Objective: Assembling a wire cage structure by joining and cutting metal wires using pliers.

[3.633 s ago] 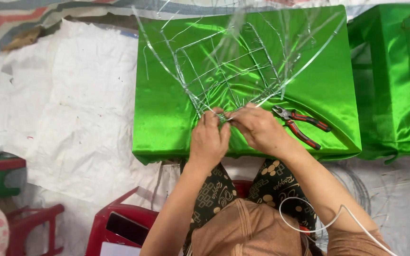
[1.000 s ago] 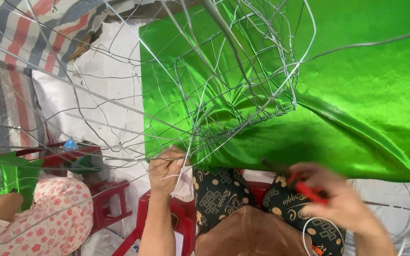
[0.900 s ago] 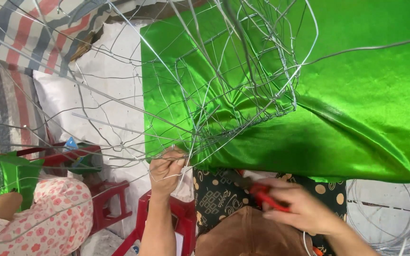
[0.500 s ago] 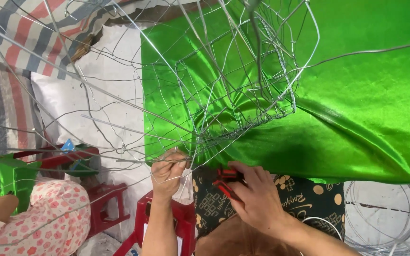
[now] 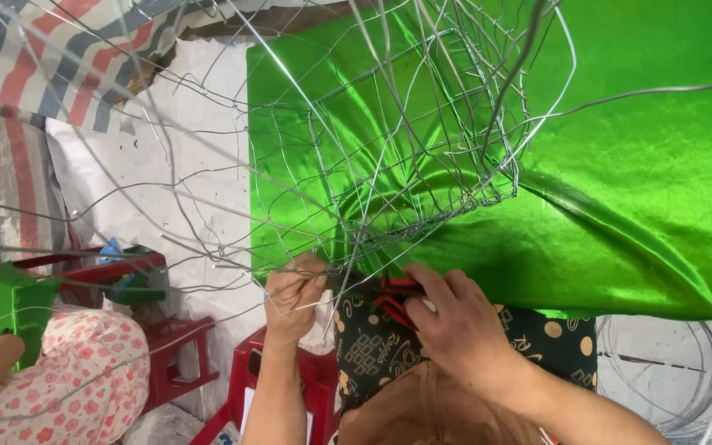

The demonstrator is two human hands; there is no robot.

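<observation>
A makeshift craft workshop: a desk point(image 5: 620, 206) covered in shiny green foil carries a hand-bent wire frame point(image 5: 422, 140). Coils of bare wire point(image 5: 686, 371) lie beside it, red plastic stools point(image 5: 175, 354) stand close by, and a striped tarpaulin point(image 5: 18, 99) hangs at the edge.

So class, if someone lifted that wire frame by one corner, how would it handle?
Probably light: the wire frame is thin strands around open space. Likely springy, since long strands bow outward. It may snag, with loose ends near the left hand.
</observation>
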